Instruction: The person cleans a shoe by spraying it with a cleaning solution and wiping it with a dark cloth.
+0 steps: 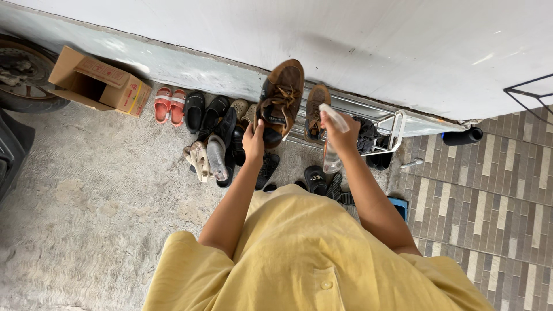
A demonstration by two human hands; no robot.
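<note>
The brown shoe is held up in front of the person, heel end down and toe pointing away toward the wall, so its laced upper faces the spray bottle. The left hand grips it from below at the heel, fingers clamped around the back. The right hand is closed round the bottle's neck, nozzle turned toward the shoe, just beside it but not touching. A second brown shoe lies on the metal rack behind, right under the bottle. Below the hands, dark shoes and sandals crowd the base of the wall, with a pink pair farther left and a cardboard box beyond, next to a tyre. The wall closes off the far side; open concrete floor lies to the left, tiled paving to the right.
</note>
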